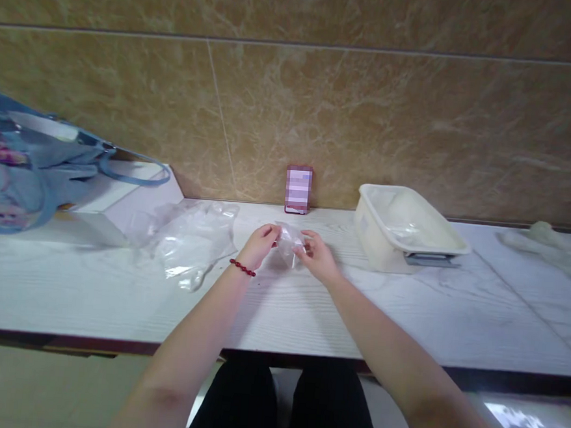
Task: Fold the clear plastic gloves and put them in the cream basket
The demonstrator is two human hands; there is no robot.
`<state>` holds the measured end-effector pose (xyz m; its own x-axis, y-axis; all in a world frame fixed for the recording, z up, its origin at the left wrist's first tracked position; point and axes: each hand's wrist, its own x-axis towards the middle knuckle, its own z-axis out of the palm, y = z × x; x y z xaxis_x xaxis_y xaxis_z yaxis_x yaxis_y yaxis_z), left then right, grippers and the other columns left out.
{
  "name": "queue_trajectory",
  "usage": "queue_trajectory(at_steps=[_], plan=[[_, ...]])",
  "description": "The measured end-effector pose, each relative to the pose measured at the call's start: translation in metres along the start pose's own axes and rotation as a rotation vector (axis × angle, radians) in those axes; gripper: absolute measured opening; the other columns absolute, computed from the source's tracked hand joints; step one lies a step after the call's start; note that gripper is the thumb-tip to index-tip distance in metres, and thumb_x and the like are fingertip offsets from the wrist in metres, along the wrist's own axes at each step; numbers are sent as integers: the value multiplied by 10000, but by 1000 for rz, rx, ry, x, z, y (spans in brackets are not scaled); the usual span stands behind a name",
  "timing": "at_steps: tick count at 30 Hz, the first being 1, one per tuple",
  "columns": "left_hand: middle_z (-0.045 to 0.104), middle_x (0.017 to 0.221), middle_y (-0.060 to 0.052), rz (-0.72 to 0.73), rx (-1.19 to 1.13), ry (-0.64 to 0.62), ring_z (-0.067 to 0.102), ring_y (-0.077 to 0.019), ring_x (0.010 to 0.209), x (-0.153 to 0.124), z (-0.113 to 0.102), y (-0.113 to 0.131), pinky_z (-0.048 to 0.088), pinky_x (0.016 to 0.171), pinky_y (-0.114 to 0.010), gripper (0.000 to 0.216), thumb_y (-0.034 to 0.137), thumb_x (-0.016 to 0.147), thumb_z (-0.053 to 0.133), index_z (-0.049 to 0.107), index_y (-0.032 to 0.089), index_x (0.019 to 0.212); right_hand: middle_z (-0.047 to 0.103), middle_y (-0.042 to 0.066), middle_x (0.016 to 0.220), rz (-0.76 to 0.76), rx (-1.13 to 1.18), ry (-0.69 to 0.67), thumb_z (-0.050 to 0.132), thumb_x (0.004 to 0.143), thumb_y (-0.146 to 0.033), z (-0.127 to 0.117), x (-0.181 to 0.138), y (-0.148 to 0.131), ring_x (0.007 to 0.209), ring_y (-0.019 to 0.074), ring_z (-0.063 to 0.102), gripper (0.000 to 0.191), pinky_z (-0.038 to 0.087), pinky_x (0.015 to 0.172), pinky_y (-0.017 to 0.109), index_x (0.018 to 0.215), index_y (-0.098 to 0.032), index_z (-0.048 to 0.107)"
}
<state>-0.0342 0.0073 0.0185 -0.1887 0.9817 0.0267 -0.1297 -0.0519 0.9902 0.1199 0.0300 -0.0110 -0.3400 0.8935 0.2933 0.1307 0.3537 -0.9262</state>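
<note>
Between my two hands, just above the white wood-grain table (278, 318), is a small crinkled clear plastic bag (291, 242). My left hand (262, 244), with a red bead bracelet at its wrist, pinches the bag's left edge. On the other side, the fingers of my right hand (318, 254) are closed on its right edge. What the bag contains, if anything, is too small to tell. To the left of my left hand lies a larger heap of clear plastic bags (193, 243).
A phone (298, 189) leans on the tiled wall behind my hands. At right stands a cream plastic bin (381, 247) with clear plastic inside. A blue bag (63, 172) rests on a white box (140, 197) at left. Crumpled translucent plastic (551, 249) lies far right.
</note>
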Motion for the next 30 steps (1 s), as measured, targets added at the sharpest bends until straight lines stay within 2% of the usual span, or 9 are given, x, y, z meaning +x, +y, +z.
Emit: queue_trajectory(at_steps=[3, 6, 9, 13, 19, 25, 28, 30], plan=[[497, 621, 20, -8, -165, -13, 456, -82, 593, -2, 5, -13, 391, 579, -220, 239, 373, 641, 591, 512, 147, 642, 585, -15, 652, 36, -8, 101, 521, 688, -307, -4, 6, 6, 526, 91, 500, 270, 417, 522, 224, 931, -190, 493], [497, 615, 31, -1, -270, -17, 457, -71, 590, -2, 1, -21, 380, 569, -201, 243, 356, 626, 619, 488, 151, 628, 562, -23, 601, 61, 61, 164, 506, 703, -356, -6, 9, 11, 489, 84, 476, 232, 383, 461, 200, 857, -183, 507], [512, 629, 33, 28, -288, -15, 470, -67, 607, 1, -1, -25, 376, 581, -191, 229, 340, 622, 630, 497, 155, 643, 536, -23, 585, 93, 73, 223, 476, 722, -429, -8, 10, 13, 469, 74, 450, 258, 373, 438, 189, 764, -177, 512], [542, 668, 29, 69, -269, -29, 489, -71, 631, 4, -2, -25, 382, 619, -203, 196, 283, 596, 656, 536, 160, 691, 525, -20, 616, 113, 72, 279, 438, 736, -478, -12, 10, 12, 469, 68, 434, 307, 376, 439, 188, 740, -183, 522], [572, 653, 13, 33, -221, -136, 512, -91, 639, 2, -5, -24, 398, 681, -240, 209, 230, 542, 695, 559, 146, 676, 511, -18, 619, 141, 149, 351, 427, 732, -494, -18, 12, 8, 486, 76, 435, 319, 361, 417, 182, 754, -189, 515], [571, 671, 11, -79, -252, -186, 528, -106, 630, 0, -4, -21, 441, 637, -258, 185, 234, 605, 658, 570, 156, 748, 510, -21, 616, 75, 156, 335, 462, 725, -461, -21, 11, 8, 492, 76, 440, 278, 372, 430, 188, 741, -187, 505], [576, 772, -24, -175, -354, -234, 545, -134, 671, -3, -4, -14, 468, 619, -297, 260, 358, 682, 578, 565, 171, 861, 507, -26, 599, 22, 98, 289, 489, 720, -423, -20, 10, 6, 493, 77, 451, 242, 385, 464, 203, 757, -186, 513], [570, 838, -44, -189, -387, -263, 551, -147, 712, -6, -4, -10, 474, 631, -314, 328, 418, 690, 554, 551, 175, 911, 506, -28, 593, 1, 75, 247, 516, 705, -397, -19, 9, 4, 491, 77, 457, 222, 389, 476, 211, 762, -183, 514]])
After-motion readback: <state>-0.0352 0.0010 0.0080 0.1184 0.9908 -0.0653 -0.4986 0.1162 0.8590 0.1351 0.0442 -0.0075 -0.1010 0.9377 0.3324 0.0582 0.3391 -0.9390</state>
